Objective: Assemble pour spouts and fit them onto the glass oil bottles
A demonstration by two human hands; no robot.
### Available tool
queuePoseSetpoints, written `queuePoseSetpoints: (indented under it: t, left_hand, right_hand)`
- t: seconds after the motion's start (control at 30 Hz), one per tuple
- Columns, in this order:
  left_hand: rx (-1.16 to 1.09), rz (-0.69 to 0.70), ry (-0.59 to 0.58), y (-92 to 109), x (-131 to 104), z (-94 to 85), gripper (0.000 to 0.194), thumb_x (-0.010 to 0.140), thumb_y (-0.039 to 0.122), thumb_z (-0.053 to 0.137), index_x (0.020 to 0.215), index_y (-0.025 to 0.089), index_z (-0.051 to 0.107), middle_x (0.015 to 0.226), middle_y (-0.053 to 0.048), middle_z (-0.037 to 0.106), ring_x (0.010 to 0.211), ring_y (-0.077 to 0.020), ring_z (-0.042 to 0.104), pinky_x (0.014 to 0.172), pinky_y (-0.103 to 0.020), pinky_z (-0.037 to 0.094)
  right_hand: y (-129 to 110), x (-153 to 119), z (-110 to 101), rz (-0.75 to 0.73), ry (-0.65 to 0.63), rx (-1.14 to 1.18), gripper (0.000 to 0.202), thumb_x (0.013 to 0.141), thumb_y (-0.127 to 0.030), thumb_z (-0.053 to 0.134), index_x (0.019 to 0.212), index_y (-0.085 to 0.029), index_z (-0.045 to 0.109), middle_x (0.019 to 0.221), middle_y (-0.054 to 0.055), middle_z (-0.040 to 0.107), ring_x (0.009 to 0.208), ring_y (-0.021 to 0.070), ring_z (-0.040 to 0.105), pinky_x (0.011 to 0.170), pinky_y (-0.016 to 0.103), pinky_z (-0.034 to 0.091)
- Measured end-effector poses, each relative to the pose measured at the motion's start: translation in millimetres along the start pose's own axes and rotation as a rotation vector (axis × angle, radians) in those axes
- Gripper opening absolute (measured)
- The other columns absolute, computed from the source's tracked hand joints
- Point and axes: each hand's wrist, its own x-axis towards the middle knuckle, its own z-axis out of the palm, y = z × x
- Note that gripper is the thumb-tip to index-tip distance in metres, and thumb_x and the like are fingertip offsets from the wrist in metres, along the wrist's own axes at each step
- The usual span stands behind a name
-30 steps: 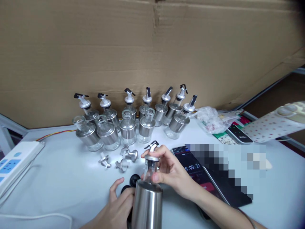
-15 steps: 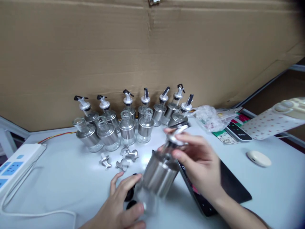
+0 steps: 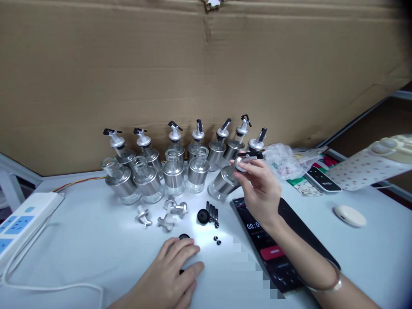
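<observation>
- Pinching the silver pourer top of a steel-banded glass bottle [image 3: 225, 182], the right hand [image 3: 262, 191] holds it beside the front row's right end; I cannot tell whether its base sits flat on the bench [image 3: 80, 244].
- Palm down near the front, the left hand [image 3: 170, 268] has its fingers loosely extended over black round parts [image 3: 184, 236], partly covering them.
- Left of the held bottle stand four open-necked bottles [image 3: 174, 176]; behind are seven bottles fitted with pourers [image 3: 216, 150], near the cardboard [image 3: 144, 77].
- Loose silver pourer tops [image 3: 166, 222] lie before the open bottles.
- Just right of those are a black disc [image 3: 203, 216], black levers [image 3: 211, 211] and two small black pieces [image 3: 219, 242].
- A phone [image 3: 270, 253] lies partly beneath the right forearm.
</observation>
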Motion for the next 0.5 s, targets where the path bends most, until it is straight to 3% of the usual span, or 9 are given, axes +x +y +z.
queuePoseSetpoints:
  t: [0.13,0.27,0.37,0.5]
  left_hand:
    - [-0.061,-0.04,-0.01,1,0,-1.5,0.033,0.08,0.009,0.046,0.11,0.018,0.055,0.113,-0.013,0.063,0.112,-0.0292,0.054,0.095,-0.047,0.042]
    - [-0.09,-0.074,-0.018,2,-1,-4.6,0.051,0.065,0.01,0.044,0.114,0.02,0.053,0.116,-0.012,0.061,0.115,-0.0315,0.052,0.098,-0.054,0.037]
    - [-0.098,-0.087,-0.016,3,4,-12.8,0.057,0.06,0.008,0.042,0.115,0.018,0.051,0.118,-0.014,0.059,0.115,-0.0317,0.052,0.096,-0.054,0.04]
    - [-0.102,-0.119,-0.036,5,14,-26.8,0.05,0.068,0.001,0.041,0.116,0.015,0.048,0.116,-0.015,0.058,0.112,-0.0281,0.054,0.09,-0.043,0.049]
  right_hand:
    - [-4,4,-3,-0.073,-0.125,-0.151,0.044,0.086,-0.011,0.061,0.125,-0.032,0.057,0.127,0.009,0.052,0.116,0.0289,0.056,0.093,0.049,0.051]
    - [-3,2,-7,-0.144,-0.331,-0.344,0.081,0.082,-0.022,0.068,0.148,-0.035,0.024,0.143,0.013,0.031,0.117,0.0346,0.049,0.094,0.054,0.047]
    - [-1,-2,-6,-0.123,-0.328,-0.374,0.084,0.084,-0.015,0.064,0.149,-0.041,0.018,0.139,0.011,0.03,0.104,0.0295,0.054,0.087,0.051,0.052]
    - [2,-4,-6,-0.033,-0.259,-0.27,0.074,0.087,-0.009,0.058,0.145,-0.043,0.026,0.133,0.009,0.033,0.096,0.0238,0.059,0.078,0.042,0.058]
